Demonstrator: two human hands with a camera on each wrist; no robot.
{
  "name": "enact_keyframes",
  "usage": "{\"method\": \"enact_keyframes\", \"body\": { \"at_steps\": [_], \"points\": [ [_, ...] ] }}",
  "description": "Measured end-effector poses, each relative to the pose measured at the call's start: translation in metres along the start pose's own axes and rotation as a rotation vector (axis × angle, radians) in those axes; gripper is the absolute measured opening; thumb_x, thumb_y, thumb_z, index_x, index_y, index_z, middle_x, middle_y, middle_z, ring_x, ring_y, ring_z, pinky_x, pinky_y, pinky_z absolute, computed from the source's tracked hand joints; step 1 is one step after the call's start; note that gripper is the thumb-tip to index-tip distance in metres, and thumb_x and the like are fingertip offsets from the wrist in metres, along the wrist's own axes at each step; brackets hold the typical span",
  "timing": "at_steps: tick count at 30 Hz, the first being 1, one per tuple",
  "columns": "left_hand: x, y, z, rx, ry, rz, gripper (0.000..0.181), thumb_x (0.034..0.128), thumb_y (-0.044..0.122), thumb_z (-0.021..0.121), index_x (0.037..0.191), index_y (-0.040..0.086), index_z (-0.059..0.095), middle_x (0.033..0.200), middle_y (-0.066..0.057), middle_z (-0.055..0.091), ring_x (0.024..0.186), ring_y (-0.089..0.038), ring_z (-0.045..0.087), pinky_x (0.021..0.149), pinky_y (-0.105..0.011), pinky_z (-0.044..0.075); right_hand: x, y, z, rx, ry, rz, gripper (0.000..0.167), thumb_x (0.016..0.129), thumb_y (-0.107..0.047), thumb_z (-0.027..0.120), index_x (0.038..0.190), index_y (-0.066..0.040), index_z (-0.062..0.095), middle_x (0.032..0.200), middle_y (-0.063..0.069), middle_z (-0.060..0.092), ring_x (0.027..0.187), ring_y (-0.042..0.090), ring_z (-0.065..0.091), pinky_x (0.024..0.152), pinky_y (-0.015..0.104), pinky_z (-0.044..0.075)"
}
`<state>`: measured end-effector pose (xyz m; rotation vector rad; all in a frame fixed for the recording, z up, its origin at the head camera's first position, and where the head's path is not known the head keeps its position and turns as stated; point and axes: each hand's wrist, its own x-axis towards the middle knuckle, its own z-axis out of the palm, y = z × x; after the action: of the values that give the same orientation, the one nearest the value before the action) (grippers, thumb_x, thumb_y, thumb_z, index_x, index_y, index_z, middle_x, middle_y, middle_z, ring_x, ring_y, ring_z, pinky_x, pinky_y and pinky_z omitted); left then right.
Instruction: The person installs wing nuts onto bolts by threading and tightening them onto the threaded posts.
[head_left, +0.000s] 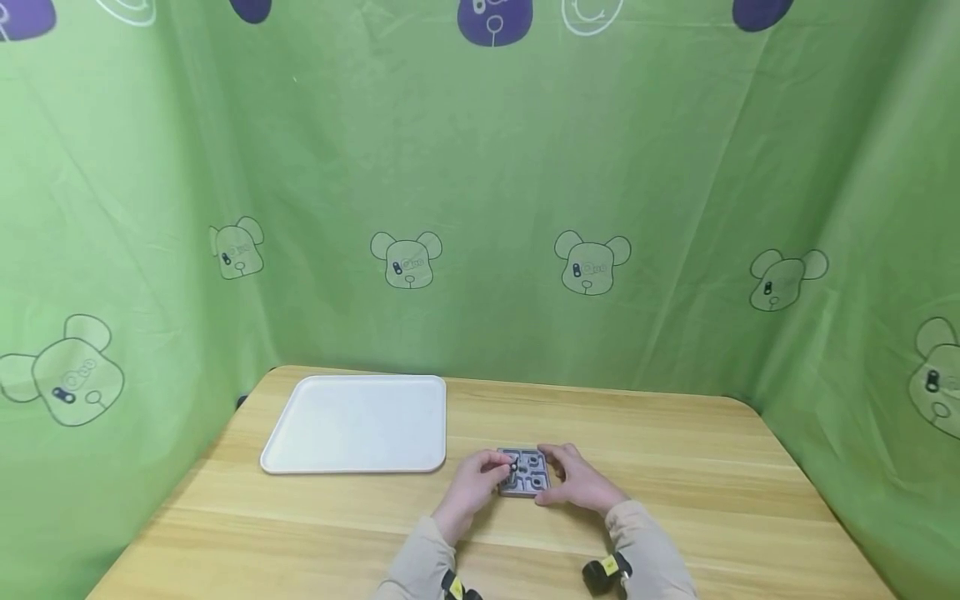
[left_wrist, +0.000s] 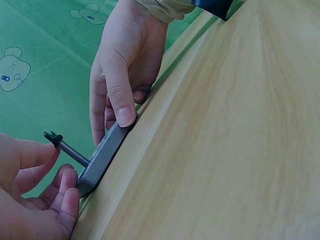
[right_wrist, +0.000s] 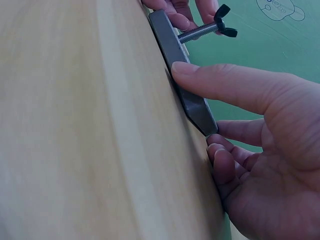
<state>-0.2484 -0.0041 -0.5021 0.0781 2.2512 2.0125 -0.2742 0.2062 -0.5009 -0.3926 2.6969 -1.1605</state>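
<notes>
A square grey metal plate [head_left: 521,493] with round recesses lies on the table near its front. From its left part a threaded wing bolt [left_wrist: 74,153] stands up, its lower end in the plate and its black wing head [right_wrist: 226,22] well above the surface. My left hand [head_left: 471,487] pinches that wing head between thumb and index finger, the other fingers loosely curled by the plate's edge. On the opposite side, my right hand [head_left: 583,483] grips the plate, thumb on the near edge and fingers at the far one. How deep the bolt sits is hidden.
A white rectangular tray [head_left: 360,423] lies to the left on the wooden table [head_left: 675,450]. Green curtains [head_left: 495,167] with bear prints enclose the back and both sides. Each sleeve carries a black wrist camera [head_left: 600,575].
</notes>
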Motion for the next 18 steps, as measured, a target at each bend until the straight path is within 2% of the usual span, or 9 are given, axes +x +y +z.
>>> {"method": "enact_keyframes", "body": {
  "at_steps": [7,18],
  "points": [
    [-0.0016,0.0026,-0.0002,0.006,-0.007,0.009,0.019,0.0881,0.007,0.062,0.106,0.006,0.068,0.115,-0.008,0.066,0.096,-0.014,0.06,0.083,-0.03,0.052,-0.0005,-0.0007,-0.0002,-0.008,0.002,-0.009,0.095,0.064,-0.026,0.087,0.144,-0.003,0.042,0.124,0.013,0.05,0.116,0.029,0.051,0.103,0.055,0.042],
    [-0.0036,0.0042,-0.0011,-0.007,-0.041,0.011,0.026,0.0837,0.007,0.067,0.109,0.005,0.068,0.109,-0.009,0.066,0.095,-0.016,0.06,0.085,-0.032,0.051,-0.0003,-0.0012,-0.0003,-0.002,0.003,-0.007,0.095,0.064,-0.026,0.087,0.144,-0.003,0.041,0.125,0.014,0.05,0.117,0.03,0.05,0.104,0.056,0.041]
  ]
}}
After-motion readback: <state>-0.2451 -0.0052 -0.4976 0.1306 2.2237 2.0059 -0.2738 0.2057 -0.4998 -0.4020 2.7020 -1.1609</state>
